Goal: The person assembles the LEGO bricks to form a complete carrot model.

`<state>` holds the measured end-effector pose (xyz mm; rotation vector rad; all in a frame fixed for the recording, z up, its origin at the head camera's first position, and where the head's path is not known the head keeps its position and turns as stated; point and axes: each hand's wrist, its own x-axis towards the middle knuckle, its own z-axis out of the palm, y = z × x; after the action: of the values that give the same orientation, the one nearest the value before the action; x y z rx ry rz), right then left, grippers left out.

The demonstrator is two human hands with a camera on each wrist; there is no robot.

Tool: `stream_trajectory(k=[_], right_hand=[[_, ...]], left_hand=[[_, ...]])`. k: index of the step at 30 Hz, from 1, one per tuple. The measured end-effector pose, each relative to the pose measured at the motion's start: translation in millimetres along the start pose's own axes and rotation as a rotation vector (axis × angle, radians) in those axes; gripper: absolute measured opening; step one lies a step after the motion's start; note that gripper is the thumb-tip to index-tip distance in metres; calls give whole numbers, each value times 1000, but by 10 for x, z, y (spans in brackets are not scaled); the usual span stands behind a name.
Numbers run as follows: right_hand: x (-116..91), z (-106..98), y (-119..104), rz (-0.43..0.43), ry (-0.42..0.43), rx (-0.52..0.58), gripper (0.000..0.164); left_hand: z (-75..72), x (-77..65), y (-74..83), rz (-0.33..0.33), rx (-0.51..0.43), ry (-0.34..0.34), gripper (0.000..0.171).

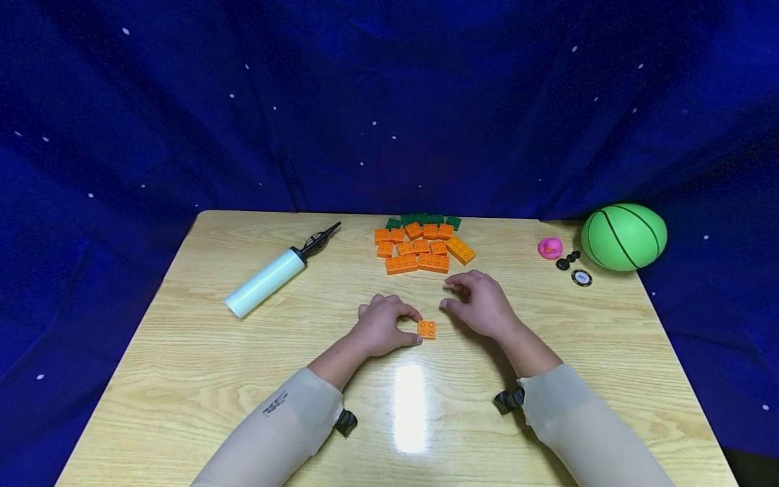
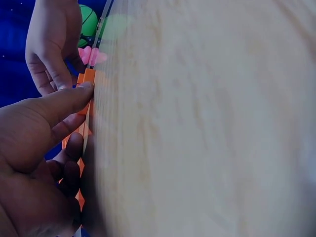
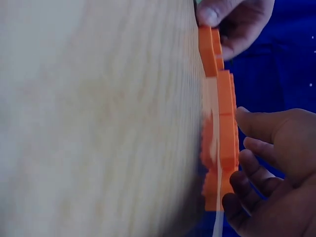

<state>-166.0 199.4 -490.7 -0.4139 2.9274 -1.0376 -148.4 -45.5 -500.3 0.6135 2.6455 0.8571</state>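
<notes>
A small square orange toy brick (image 1: 427, 329) with studs on top lies on the table (image 1: 243, 379). My left hand (image 1: 383, 326) pinches its left side between thumb and index finger. To the right, my right hand (image 1: 481, 304) hovers just above the table with its fingers loosely bent, thumb apart from them and nothing between. Nearest to it is a group of orange toy bricks (image 1: 433, 263), some square and some long. In the right wrist view the pinched brick (image 3: 210, 49) stands under the left fingertips, while the right hand (image 3: 276, 163) appears apart from it.
Dark green bricks (image 1: 422, 219) sit behind the orange ones near the back edge. A hand pump (image 1: 266, 283) lies at the left. On the right are a pink rubber duck (image 1: 550, 248), small black pieces (image 1: 562, 264), a round chip (image 1: 581, 277) and a green ball (image 1: 623, 237).
</notes>
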Motion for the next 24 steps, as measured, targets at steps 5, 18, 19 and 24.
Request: stream_trajectory(k=[5,18,19,24], right_hand=[[90,-30,60,26,25,26,37],[314,-109,187,72,110,-3,41],[329,-112,199,71,119,-7,41],[400,-119,229,69,163,-14,41]], left_hand=[[-4,0,-3,0,1,-1,32],[-6,3,-10,1,-24,0,32],[-7,5,-10,1,-27,0,32],[-7,14,-16,-2,-35,-2,31]])
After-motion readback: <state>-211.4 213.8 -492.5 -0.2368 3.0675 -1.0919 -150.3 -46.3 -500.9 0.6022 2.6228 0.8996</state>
